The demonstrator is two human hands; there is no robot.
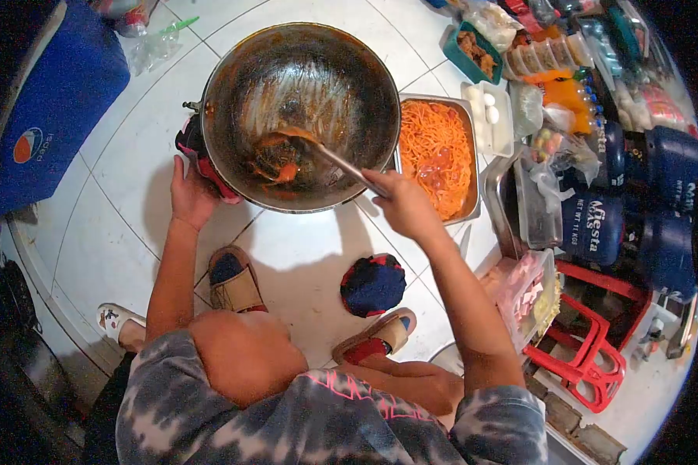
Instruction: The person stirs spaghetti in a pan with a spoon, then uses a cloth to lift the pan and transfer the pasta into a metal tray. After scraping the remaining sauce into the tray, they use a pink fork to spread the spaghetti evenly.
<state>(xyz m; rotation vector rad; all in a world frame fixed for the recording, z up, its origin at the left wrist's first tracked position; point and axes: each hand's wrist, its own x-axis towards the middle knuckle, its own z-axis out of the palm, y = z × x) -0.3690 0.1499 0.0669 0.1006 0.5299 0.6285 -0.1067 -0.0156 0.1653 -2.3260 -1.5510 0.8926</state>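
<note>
Your right hand (402, 203) is closed around the handle end of the ladle (326, 155), at about 4 o'clock on the rim of the wok (233, 85). The ladle's long axis runs from your fist up and left toward 10 o'clock, and its bowl sits low in the wok, just below centre, in the last clump of saucy noodles (275, 164). That remnant lies at 10 o'clock from your right hand and at 2 o'clock from your left.

Your left hand (190, 194) rests with fingers spread against the wok's outer wall at about 8 o'clock, on the red cloth (198, 159) bunched around that side; it braces the wok and does not close on anything I can make out.

The steel tray (470, 147), already heaped with orange noodles, touches the wok's rim at 3 o'clock, directly above your right hand. So the right hand is the nearer to both noodles and tray, and the ladle's handle already points away from the tray's side.

A dark round cloth pad (373, 284) lies on the tiled floor (132, 178) at 6 o'clock, between your sandalled feet.
</note>
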